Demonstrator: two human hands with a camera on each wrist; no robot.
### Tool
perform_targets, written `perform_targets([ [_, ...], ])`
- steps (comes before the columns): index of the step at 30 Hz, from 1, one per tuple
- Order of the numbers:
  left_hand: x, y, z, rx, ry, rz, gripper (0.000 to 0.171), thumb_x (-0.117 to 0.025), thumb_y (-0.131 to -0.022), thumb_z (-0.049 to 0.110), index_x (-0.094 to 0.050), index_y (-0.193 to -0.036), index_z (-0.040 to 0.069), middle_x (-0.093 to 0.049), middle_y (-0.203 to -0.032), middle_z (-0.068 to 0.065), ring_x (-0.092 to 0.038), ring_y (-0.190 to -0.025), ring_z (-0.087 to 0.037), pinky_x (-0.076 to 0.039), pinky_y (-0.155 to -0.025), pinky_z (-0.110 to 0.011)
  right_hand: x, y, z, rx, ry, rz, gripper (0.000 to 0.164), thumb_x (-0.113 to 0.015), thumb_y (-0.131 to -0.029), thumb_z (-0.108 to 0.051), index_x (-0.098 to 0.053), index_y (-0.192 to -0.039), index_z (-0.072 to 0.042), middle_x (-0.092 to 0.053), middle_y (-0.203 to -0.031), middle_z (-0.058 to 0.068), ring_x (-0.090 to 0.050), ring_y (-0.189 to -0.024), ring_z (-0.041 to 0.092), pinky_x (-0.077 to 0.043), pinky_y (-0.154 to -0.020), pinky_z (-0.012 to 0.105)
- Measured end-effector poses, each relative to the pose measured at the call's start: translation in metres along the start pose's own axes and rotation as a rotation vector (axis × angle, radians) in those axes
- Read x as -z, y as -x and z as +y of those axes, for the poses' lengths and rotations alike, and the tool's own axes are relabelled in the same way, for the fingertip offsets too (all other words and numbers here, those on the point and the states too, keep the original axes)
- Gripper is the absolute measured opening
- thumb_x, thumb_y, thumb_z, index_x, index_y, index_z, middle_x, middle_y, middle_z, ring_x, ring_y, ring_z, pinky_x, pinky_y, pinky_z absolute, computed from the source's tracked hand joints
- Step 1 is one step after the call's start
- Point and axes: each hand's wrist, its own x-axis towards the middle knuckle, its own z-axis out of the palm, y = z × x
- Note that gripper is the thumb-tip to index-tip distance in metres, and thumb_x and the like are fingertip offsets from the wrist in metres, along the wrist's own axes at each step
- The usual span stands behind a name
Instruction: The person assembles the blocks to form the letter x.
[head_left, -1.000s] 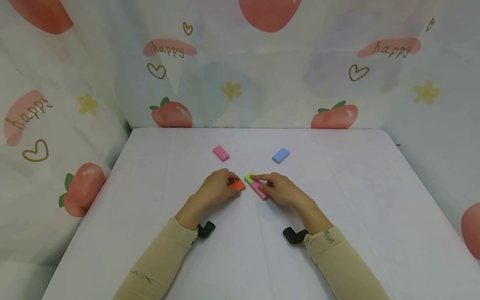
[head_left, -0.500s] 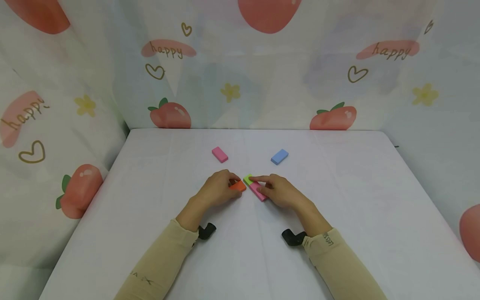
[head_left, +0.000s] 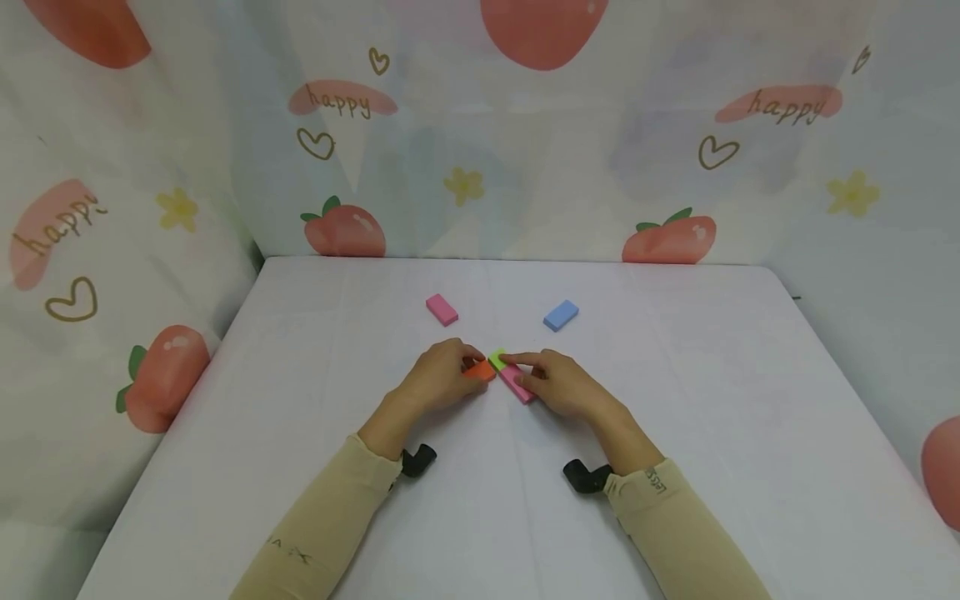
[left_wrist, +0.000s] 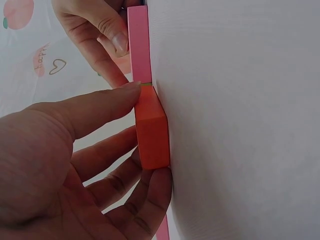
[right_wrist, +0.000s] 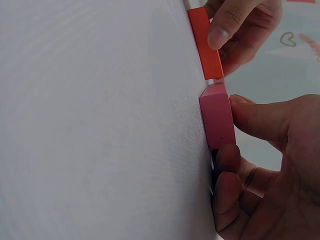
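Thumb and fingers of the left hand (head_left: 441, 375) are clamped on an orange block (head_left: 482, 370), which sits just beside a lime-green block (head_left: 496, 360), at its eight o'clock, on the white tabletop (head_left: 480, 517). The right hand (head_left: 561, 379) grips a near pink block (head_left: 513, 384) at the green one's five o'clock — index fingertip on the green. Apart lie a far pink block (head_left: 442, 310) at ten o'clock and a blue block (head_left: 561, 316) at two.

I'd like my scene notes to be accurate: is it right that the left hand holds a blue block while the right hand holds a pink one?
Only the first colour is wrong: the left hand holds an orange block, as the left wrist view shows. The right hand does hold a pink block.
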Motion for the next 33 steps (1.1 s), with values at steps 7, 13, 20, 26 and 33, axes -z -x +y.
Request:
perform_targets([
  [7,-0.0028,-0.0008,0.0017,0.023,0.019,-0.015,0.045,-0.081,-0.091,0.027,-0.07,-0.132,0.013,-0.067,-0.113,-0.003,-0.059,-0.099,-0.019,-0.051,-0.092,-0.037,-0.0007,0.0002,0.0027,-0.008,0.009,-0.004,0.042,-0.062,-0.104,-0.025,-0.061,-0.145,-0.037,-0.054,-0.094,0.007,-0.05,-0.084,0.021,-0.038,-0.07,0.034],
  [13,-0.0038,-0.0015,0.0036,0.027,0.014,-0.005,0.045,-0.08,-0.091,0.026,-0.07,-0.133,0.013,-0.067,-0.115,-0.004,-0.06,-0.101,-0.019,-0.052,-0.094,-0.039,0.0,-0.0009,0.0031,0.001,0.002,-0.011,0.042,-0.061,-0.105,-0.025,-0.061,-0.145,-0.037,-0.054,-0.094,0.007,-0.049,-0.083,0.022,-0.038,-0.069,0.033],
  [20,-0.0018,-0.0026,0.0053,0.029,0.002,-0.001,0.044,-0.08,-0.091,0.026,-0.07,-0.132,0.013,-0.067,-0.112,-0.004,-0.059,-0.1,-0.019,-0.051,-0.093,-0.037,-0.0006,-0.0034,0.0025,0.013,-0.001,-0.005,0.041,-0.062,-0.105,-0.026,-0.061,-0.145,-0.036,-0.054,-0.093,0.007,-0.049,-0.083,0.021,-0.039,-0.069,0.033],
  [26,-0.0013,-0.0032,0.0061,0.038,0.006,-0.003,0.046,-0.08,-0.091,0.026,-0.069,-0.133,0.012,-0.067,-0.114,-0.004,-0.059,-0.101,-0.019,-0.052,-0.095,-0.038,-0.0008,-0.0028,0.0022,0.009,0.005,-0.002,0.042,-0.062,-0.105,-0.026,-0.061,-0.145,-0.037,-0.055,-0.094,0.007,-0.05,-0.084,0.021,-0.039,-0.07,0.033],
  [33,-0.0024,-0.0041,0.0058,0.034,0.008,-0.009,0.045,-0.08,-0.092,0.028,-0.069,-0.133,0.013,-0.066,-0.114,-0.004,-0.059,-0.101,-0.019,-0.051,-0.095,-0.038,0.0004,-0.0016,0.0028,0.016,0.006,-0.007,0.042,-0.062,-0.105,-0.026,-0.06,-0.146,-0.036,-0.056,-0.096,0.008,-0.051,-0.086,0.022,-0.039,-0.071,0.033],
])
